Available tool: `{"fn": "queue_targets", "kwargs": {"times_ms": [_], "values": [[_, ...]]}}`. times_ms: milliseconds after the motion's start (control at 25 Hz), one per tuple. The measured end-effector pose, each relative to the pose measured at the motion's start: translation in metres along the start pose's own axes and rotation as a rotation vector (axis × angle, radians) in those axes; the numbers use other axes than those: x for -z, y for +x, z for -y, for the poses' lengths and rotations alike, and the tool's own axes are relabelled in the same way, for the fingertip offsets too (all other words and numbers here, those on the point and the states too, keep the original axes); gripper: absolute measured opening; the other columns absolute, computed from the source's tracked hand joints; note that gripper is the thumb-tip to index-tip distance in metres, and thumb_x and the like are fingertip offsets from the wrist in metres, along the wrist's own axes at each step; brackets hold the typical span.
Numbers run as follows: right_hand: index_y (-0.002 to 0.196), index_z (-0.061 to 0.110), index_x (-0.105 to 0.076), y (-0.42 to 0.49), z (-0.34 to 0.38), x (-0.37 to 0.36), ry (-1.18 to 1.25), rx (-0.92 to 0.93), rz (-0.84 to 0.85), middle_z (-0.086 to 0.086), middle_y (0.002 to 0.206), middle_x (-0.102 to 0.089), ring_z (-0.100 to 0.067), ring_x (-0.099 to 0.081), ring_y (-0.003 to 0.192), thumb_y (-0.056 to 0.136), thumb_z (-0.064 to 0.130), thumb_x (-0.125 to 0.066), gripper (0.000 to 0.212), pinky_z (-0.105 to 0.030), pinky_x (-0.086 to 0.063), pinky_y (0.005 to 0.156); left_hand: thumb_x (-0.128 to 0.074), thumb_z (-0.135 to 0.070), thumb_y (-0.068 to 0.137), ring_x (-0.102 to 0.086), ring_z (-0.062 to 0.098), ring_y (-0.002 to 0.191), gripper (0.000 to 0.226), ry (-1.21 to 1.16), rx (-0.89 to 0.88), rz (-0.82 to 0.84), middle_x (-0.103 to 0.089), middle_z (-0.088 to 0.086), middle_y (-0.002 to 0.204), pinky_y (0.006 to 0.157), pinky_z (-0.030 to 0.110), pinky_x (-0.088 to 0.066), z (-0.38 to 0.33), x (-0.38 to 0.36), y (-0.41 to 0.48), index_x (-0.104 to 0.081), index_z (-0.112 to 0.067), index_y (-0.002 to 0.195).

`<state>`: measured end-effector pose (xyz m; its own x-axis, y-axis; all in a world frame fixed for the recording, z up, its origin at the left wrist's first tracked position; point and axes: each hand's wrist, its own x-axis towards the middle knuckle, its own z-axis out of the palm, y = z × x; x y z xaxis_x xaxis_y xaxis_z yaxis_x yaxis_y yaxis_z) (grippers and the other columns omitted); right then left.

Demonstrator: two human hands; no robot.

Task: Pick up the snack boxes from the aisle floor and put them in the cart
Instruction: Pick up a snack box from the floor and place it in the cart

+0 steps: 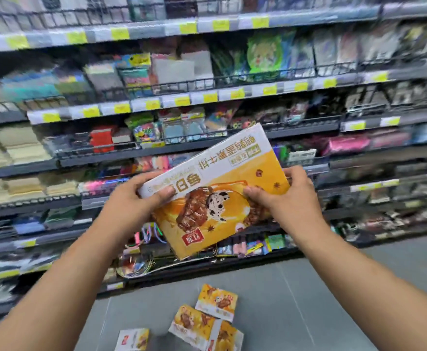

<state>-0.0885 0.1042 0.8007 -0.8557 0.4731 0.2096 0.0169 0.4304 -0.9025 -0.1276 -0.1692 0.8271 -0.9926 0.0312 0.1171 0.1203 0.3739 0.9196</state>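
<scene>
I hold one yellow and white snack box (215,191) up in front of me, tilted, its print upside down. My left hand (141,198) grips its left edge with the thumb on the front face. My right hand (280,196) grips its right edge the same way. Several more yellow snack boxes lie on the grey aisle floor below: one farther off (216,301), one in the middle (193,325), one beside it at the frame's bottom (226,338), and one to the left (132,339). No cart is in view.
Shop shelves (207,97) packed with stationery and small goods fill the view ahead, running down to the floor. Grey floor (308,300) stretches to the right of the fallen boxes.
</scene>
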Motion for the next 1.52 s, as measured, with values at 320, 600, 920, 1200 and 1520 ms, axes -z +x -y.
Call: {"fn": "queue_targets", "kwargs": {"times_ms": [320,600,920,1200,1520], "values": [[0.103,0.035,-0.045,-0.012,-0.013,0.198,0.001,-0.029,-0.322,0.002,0.108,-0.057,-0.015,-0.060,0.090,0.055,0.063,-0.082,0.067,-0.042,-0.055,0.075,-0.078,-0.035,0.076,-0.067,0.016,0.083,0.034,-0.122,-0.230,0.206,-0.068,-0.003,0.101,0.061,0.033,-0.057,-0.128,-0.147,-0.010,-0.063,-0.033,0.107],[0.106,0.034,-0.045,-0.014,-0.073,0.385,0.004,-0.058,-0.534,0.004,0.106,-0.058,-0.015,-0.061,0.092,0.057,0.058,-0.083,0.067,-0.038,-0.052,0.076,-0.079,-0.039,0.074,-0.066,0.013,0.083,0.033,-0.155,-0.362,0.364,-0.068,-0.005,0.098,0.061,0.029,-0.057,-0.235,-0.329,-0.052,-0.063,-0.035,0.103],[0.111,0.028,-0.045,-0.011,-0.140,0.586,-0.033,-0.108,-0.693,0.004,0.107,-0.060,-0.013,-0.062,0.090,0.062,0.045,-0.085,0.065,-0.036,-0.053,0.080,-0.078,-0.045,0.073,-0.067,0.017,0.085,0.044,-0.208,-0.453,0.501,-0.068,-0.006,0.098,0.072,0.044,-0.059,-0.341,-0.538,-0.104,-0.061,-0.030,0.111],[0.105,0.036,-0.042,0.013,-0.215,0.698,0.014,-0.178,-0.824,0.001,0.115,-0.058,-0.019,-0.064,0.098,0.056,0.051,-0.086,0.068,-0.047,-0.055,0.086,-0.080,-0.041,0.074,-0.069,0.016,0.088,0.038,-0.259,-0.509,0.696,-0.071,-0.005,0.096,0.079,0.043,-0.058,-0.400,-0.696,-0.113,-0.062,-0.030,0.106],[0.091,0.056,-0.041,0.137,-0.321,0.814,-0.038,-0.292,-0.992,-0.003,0.117,-0.058,-0.023,-0.063,0.101,0.040,0.071,-0.079,0.066,-0.049,-0.052,0.088,-0.076,-0.041,0.079,-0.067,0.008,0.087,0.035,-0.254,-0.578,0.861,-0.069,-0.011,0.097,0.073,0.032,-0.054,-0.460,-0.917,-0.052,-0.058,-0.031,0.107]]}}
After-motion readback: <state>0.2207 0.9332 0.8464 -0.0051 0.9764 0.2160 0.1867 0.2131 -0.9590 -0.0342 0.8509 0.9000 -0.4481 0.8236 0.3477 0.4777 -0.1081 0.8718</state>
